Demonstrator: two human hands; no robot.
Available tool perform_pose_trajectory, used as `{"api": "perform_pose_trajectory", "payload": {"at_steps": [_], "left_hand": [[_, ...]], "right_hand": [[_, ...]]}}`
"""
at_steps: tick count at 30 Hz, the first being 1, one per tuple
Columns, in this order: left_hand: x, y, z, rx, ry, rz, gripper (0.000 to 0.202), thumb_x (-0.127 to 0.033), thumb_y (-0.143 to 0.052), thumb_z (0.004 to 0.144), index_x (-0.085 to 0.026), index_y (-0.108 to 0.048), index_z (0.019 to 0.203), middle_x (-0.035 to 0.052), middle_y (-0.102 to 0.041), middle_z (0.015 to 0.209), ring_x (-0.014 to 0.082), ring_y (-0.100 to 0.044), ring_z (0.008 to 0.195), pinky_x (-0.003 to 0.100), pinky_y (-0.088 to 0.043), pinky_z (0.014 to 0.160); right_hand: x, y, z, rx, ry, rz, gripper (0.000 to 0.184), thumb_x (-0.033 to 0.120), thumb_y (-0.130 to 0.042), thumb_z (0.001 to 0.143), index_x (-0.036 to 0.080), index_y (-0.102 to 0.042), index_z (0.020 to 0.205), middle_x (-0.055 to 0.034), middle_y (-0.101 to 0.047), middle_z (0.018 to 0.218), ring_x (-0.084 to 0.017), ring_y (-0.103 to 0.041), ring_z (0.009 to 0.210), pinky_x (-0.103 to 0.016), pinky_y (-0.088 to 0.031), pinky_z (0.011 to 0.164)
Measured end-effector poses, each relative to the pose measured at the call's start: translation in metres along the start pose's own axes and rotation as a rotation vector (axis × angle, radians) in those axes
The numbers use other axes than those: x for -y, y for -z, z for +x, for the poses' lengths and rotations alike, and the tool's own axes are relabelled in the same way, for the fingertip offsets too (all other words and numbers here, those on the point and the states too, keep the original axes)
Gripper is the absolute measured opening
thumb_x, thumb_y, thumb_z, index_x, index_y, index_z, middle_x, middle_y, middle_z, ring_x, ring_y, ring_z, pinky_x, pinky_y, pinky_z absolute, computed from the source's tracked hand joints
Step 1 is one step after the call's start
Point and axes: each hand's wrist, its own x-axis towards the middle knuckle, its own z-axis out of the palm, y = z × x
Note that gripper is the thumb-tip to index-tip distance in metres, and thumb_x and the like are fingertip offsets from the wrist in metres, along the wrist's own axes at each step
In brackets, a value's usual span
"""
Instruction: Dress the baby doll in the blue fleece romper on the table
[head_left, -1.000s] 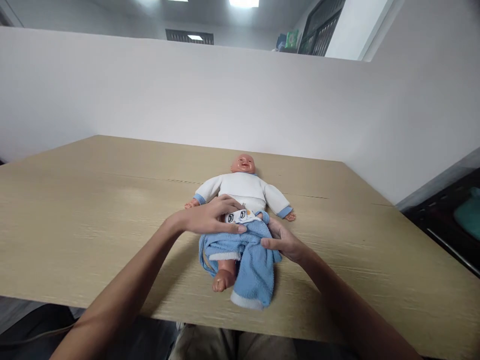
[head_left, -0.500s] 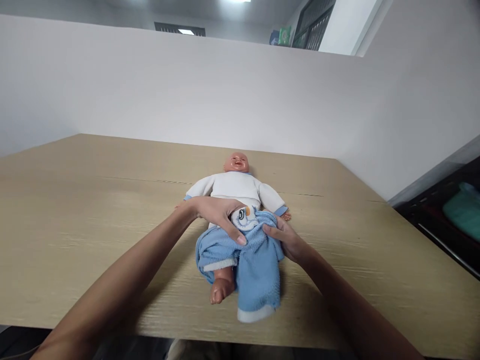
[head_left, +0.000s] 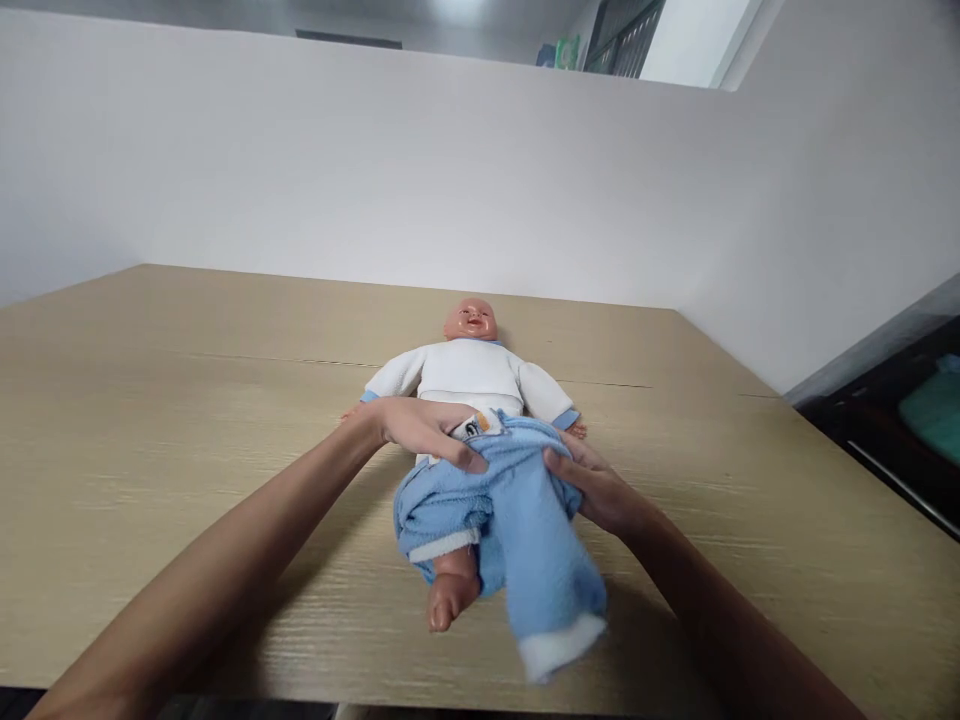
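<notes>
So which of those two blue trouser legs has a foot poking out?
The trouser leg nearer the left hand: a bare doll foot emerges from its white cuff. The other leg, by the right hand, shows no foot at its cuff.

The left hand (head_left: 421,428) was partly hidden by blue trousers (head_left: 534,530); one foot of the doll (head_left: 469,368) was covered too; both forearms (head_left: 232,560) were cut off below.

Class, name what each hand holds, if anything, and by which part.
The blue trousers, by the waist: the left hand at the front, the right hand at the side.
</notes>
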Motion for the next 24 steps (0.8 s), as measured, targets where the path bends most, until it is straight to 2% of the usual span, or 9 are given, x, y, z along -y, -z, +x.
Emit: {"api": "perform_pose_trajectory", "payload": {"at_steps": [2, 4, 7, 10, 12, 14, 18, 21, 24], "left_hand": [[0.003, -0.001, 0.001, -0.057, -0.020, -0.040, 0.034, -0.049, -0.078, 0.093, -0.018, -0.074, 0.105, 0.0016, -0.075, 0.100, 0.0184, -0.069, 0.091, 0.024, -0.058, 0.085], [0.006, -0.001, 0.002, -0.065, -0.017, -0.099, 0.036, -0.049, -0.081, 0.090, -0.018, -0.075, 0.107, 0.0043, -0.077, 0.106, 0.0210, -0.071, 0.096, 0.028, -0.060, 0.090], [0.009, 0.000, 0.003, -0.026, -0.041, -0.146, 0.041, -0.046, -0.088, 0.084, -0.018, -0.077, 0.112, 0.0073, -0.080, 0.108, 0.0249, -0.074, 0.102, 0.032, -0.062, 0.092], [0.007, -0.001, 0.003, -0.025, -0.067, -0.140, 0.052, -0.042, -0.094, 0.077, -0.017, -0.077, 0.119, 0.0087, -0.081, 0.116, 0.0260, -0.075, 0.107, 0.032, -0.063, 0.095], [0.004, -0.002, 0.003, -0.005, -0.051, -0.138, 0.058, -0.039, -0.098, 0.072, -0.018, -0.077, 0.122, 0.0084, -0.081, 0.121, 0.0262, -0.076, 0.109, 0.031, -0.063, 0.096], [0.002, -0.003, 0.003, 0.024, -0.024, -0.131, 0.062, -0.038, -0.101, 0.067, -0.019, -0.077, 0.122, 0.0075, -0.081, 0.123, 0.0280, -0.076, 0.114, 0.033, -0.063, 0.100], [0.001, -0.002, 0.002, 0.121, 0.029, -0.054, 0.049, -0.033, -0.100, 0.068, -0.020, -0.081, 0.112, 0.0055, -0.084, 0.114, 0.0277, -0.078, 0.108, 0.032, -0.065, 0.095], [0.002, -0.002, 0.000, 0.149, 0.031, 0.001, 0.039, -0.032, -0.097, 0.073, -0.020, -0.083, 0.108, 0.0053, -0.085, 0.110, 0.0266, -0.079, 0.104, 0.031, -0.066, 0.092], [0.002, 0.000, 0.000, 0.130, 0.008, 0.017, 0.041, -0.037, -0.093, 0.080, -0.021, -0.083, 0.115, 0.0060, -0.083, 0.119, 0.0274, -0.077, 0.112, 0.033, -0.063, 0.103]], "right_hand": [[0.002, -0.008, 0.001, -0.086, -0.007, 0.063, 0.055, 0.059, -0.077, 0.097, 0.024, -0.068, 0.139, -0.0050, -0.074, 0.104, -0.017, -0.067, 0.083, -0.025, -0.057, 0.076], [0.002, -0.010, 0.001, -0.048, -0.069, 0.080, 0.058, 0.058, -0.075, 0.099, 0.023, -0.066, 0.143, -0.0067, -0.075, 0.110, -0.018, -0.068, 0.087, -0.025, -0.056, 0.075], [0.000, 0.000, -0.002, 0.090, -0.156, 0.041, 0.064, 0.063, -0.078, 0.095, 0.019, -0.067, 0.139, -0.0085, -0.074, 0.112, -0.019, -0.069, 0.090, -0.025, -0.055, 0.076], [-0.001, 0.014, -0.006, 0.276, -0.208, -0.082, 0.072, 0.069, -0.088, 0.080, 0.016, -0.073, 0.126, -0.0069, -0.073, 0.105, -0.019, -0.065, 0.086, -0.026, -0.052, 0.074], [0.001, 0.020, -0.008, 0.381, -0.228, -0.155, 0.068, 0.065, -0.095, 0.073, 0.016, -0.075, 0.116, -0.0033, -0.070, 0.096, -0.016, -0.060, 0.079, -0.024, -0.049, 0.069], [0.004, 0.021, -0.008, 0.419, -0.222, -0.178, 0.060, 0.059, -0.096, 0.075, 0.016, -0.075, 0.111, -0.0013, -0.067, 0.092, -0.014, -0.056, 0.076, -0.022, -0.047, 0.066], [0.000, 0.015, -0.007, 0.229, -0.096, -0.061, 0.054, 0.061, -0.088, 0.086, 0.019, -0.072, 0.116, -0.0040, -0.068, 0.102, -0.017, -0.061, 0.087, -0.024, -0.051, 0.075], [-0.007, 0.010, -0.006, 0.060, -0.108, 0.026, 0.052, 0.062, -0.084, 0.090, 0.022, -0.072, 0.122, -0.0034, -0.067, 0.098, -0.016, -0.061, 0.081, -0.023, -0.051, 0.070], [-0.007, 0.009, -0.006, 0.086, -0.149, -0.002, 0.055, 0.061, -0.080, 0.094, 0.022, -0.070, 0.132, -0.0034, -0.070, 0.100, -0.015, -0.063, 0.082, -0.023, -0.052, 0.071]]}}
